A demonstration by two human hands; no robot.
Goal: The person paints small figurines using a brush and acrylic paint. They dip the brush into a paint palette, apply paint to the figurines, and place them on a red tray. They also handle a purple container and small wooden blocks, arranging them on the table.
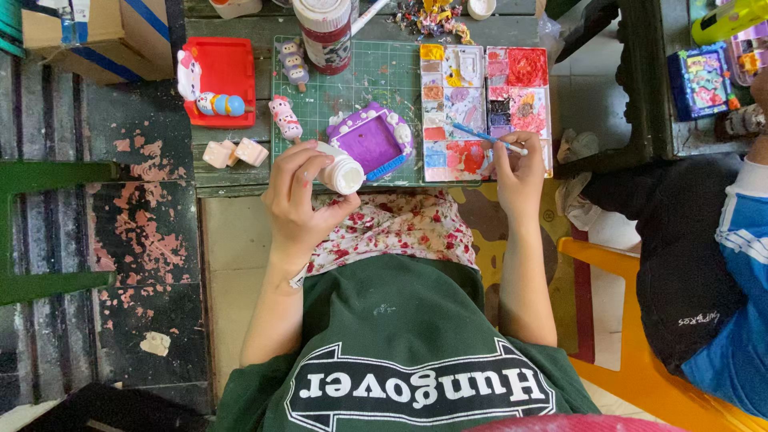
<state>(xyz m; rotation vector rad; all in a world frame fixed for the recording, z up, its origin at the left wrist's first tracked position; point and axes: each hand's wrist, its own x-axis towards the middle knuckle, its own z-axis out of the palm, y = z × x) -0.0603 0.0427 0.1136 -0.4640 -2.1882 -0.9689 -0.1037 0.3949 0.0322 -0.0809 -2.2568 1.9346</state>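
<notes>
the left hand (pixel 298 200) was closed around a small white plaster figure (pixel 342 172), gripping it with the fingers curled over its top and the thumb beneath, so that the rounded white end stuck out to the right of the fingers. just beyond that hand, touching or nearly touching the white piece, lay a purple-painted frame-shaped figure (pixel 370 142) with white bumps on its rim and a blue strip along its near edge, resting on a green cutting mat (pixel 388 76) on the surface (pixel 232 172). the right hand (pixel 520 172) was closed on a thin paintbrush with a blue handle (pixel 480 134), pinched between thumb and fingertips, its tip pointing left and away from the hand over a paint palette (pixel 488 108) of many small wells smeared with red, pink, orange, blue and white. the palette sat directly beyond the right hand, beside the mat. further beyond the left hand, a small pink and white figure (pixel 285 118) stood on the mat's edge, and another purple and white one (pixel 293 62) lay beyond it. to the left of the left hand were two pale unpainted pieces (pixel 235 152) touching each other, and beyond them a red tray (pixel 228 76) holding painted figures. a tall jar with a dark red band (pixel 324 32) stood at the far end of the mat. a cardboard box (pixel 96 36) sat well off beyond and left of the left hand. well to the right of the right hand, another person's blue sleeve (pixel 740 264) showed by an orange chair (pixel 632 336).
</notes>
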